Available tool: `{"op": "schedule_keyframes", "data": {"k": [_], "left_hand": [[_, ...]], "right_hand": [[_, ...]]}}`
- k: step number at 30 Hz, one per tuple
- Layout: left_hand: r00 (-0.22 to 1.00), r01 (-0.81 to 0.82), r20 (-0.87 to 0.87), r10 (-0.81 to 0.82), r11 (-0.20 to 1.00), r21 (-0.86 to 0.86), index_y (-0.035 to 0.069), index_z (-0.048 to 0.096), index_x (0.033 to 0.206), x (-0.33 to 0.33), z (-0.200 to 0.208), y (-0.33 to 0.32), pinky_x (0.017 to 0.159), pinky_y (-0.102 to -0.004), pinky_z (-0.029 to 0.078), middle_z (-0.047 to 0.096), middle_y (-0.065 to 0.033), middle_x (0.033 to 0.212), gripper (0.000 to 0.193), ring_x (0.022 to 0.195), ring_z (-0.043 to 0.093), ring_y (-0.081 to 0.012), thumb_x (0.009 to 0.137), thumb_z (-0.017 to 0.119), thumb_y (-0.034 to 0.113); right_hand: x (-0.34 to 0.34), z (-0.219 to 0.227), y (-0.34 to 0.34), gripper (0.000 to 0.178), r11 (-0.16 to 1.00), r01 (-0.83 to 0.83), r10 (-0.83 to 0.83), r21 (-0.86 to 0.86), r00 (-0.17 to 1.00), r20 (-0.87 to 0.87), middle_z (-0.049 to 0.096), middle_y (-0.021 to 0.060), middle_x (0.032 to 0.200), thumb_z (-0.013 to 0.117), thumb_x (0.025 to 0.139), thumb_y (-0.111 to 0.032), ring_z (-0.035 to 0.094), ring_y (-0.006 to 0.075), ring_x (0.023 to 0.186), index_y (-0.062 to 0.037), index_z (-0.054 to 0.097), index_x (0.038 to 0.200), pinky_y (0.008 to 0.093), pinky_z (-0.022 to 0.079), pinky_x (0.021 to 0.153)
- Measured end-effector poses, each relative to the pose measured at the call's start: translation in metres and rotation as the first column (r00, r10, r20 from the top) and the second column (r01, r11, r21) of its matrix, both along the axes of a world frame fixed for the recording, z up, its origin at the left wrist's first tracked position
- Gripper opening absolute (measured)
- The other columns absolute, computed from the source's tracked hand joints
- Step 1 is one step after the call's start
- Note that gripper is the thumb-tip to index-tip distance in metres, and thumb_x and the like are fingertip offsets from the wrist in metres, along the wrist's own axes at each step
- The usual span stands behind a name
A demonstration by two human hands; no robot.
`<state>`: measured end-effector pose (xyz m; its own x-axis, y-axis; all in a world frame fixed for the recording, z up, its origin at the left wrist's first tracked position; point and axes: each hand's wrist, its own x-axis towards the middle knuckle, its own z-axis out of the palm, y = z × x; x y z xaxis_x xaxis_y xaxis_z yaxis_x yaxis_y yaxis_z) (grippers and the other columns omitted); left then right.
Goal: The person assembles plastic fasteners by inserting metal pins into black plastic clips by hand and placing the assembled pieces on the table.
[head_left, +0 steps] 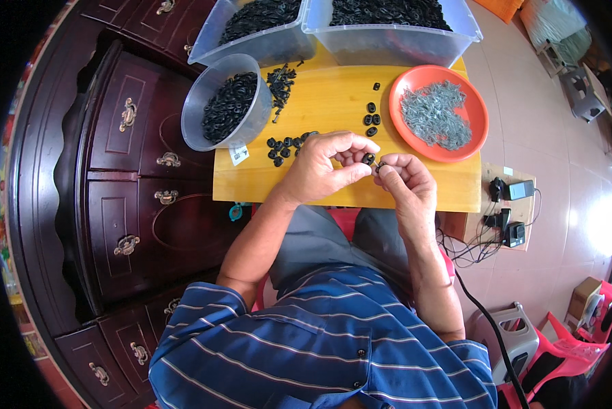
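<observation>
The left hand (323, 165) has its thumb and pointing finger pressed together on a little black piece (368, 159) shaped like an egg. The right hand (409, 183) is just beside it, and its fingers pinch a small bit (379, 165) — most of it is hidden, so I cannot tell what it is. Both hands are over the front edge of the yellow desk (326, 95), close together.

Some loose black pieces (287, 144) lie on the desk by the left wrist. A few more black lumps (371, 108) lie past the fingers, near the round red dish (482, 117). The dish holds a big pile of thin silver bits (437, 112).

On the left side is a round see-through tub (258, 117) with lots of black rings (228, 105) in it. A messy heap of small dark bits (280, 85) lies right beside it. At the far side stand two big see-through bins — the left bin (272, 52) and the right bin (394, 46) — and both have many small black things inside.

A dark brown cupboard (115, 211) with shiny handles is on the left.
</observation>
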<state>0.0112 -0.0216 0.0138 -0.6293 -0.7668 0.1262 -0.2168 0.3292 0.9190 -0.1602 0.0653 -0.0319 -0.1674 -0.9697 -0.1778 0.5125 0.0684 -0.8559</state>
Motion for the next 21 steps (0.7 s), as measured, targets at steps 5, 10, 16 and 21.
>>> {"op": "schedule_keyframes", "data": {"k": [5, 10, 16, 21], "left_hand": [[0.999, -0.035, -0.019, 0.035, 0.999, 0.000, 0.003, 0.070, 0.113, 0.000, 0.000, 0.000, 0.076, -0.0231, 0.053, 0.066, 0.0011, 0.090, 0.025, 0.082, 0.062, -0.0061, 0.087, 0.070, 0.001], [0.992, -0.107, -0.062, 0.114, 0.988, 0.110, 0.001, 0.069, 0.111, 0.014, -0.016, -0.008, 0.078, -0.0210, 0.050, 0.066, 0.0020, 0.095, 0.024, 0.081, 0.059, -0.0049, 0.087, 0.069, -0.001], [0.954, -0.198, 0.218, 0.206, 0.978, -0.061, 0.000, 0.069, 0.109, 0.020, -0.056, -0.020, 0.066, -0.0216, 0.048, 0.065, 0.0007, 0.086, 0.024, 0.071, 0.055, -0.0052, 0.085, 0.070, -0.002], [0.908, -0.195, 0.311, 0.282, 0.939, -0.282, 0.002, 0.071, 0.104, 0.010, -0.057, -0.019, 0.066, -0.0283, 0.053, 0.066, -0.0073, 0.085, 0.022, 0.069, 0.063, -0.0151, 0.082, 0.073, 0.002]], "right_hand": [[0.002, -0.006, -0.004, 0.014, 0.999, 0.034, -0.033, -0.021, 0.999, 0.034, 0.070, 0.0061, 0.095, 0.064, 0.096, -0.004, 0.067, 0.0121, 0.087, 0.0025, 0.063, 0.109, 0.0256, 0.054, 0.082], [0.009, -0.008, -0.013, 0.014, 0.997, 0.050, -0.049, -0.051, 0.999, 0.021, 0.070, 0.0039, 0.090, 0.065, 0.094, -0.004, 0.065, 0.0076, 0.083, 0.0021, 0.063, 0.107, 0.0219, 0.051, 0.074], [0.008, -0.007, -0.012, 0.013, 0.998, 0.043, -0.040, -0.049, 0.997, 0.065, 0.068, 0.0015, 0.087, 0.065, 0.094, -0.003, 0.062, 0.0050, 0.079, 0.0020, 0.063, 0.106, 0.0207, 0.050, 0.072], [0.006, -0.009, -0.007, 0.015, 0.999, 0.031, -0.030, -0.039, 1.000, 0.008, 0.070, 0.0035, 0.090, 0.065, 0.094, -0.003, 0.065, 0.0066, 0.083, 0.0024, 0.064, 0.107, 0.0213, 0.051, 0.074]]}}
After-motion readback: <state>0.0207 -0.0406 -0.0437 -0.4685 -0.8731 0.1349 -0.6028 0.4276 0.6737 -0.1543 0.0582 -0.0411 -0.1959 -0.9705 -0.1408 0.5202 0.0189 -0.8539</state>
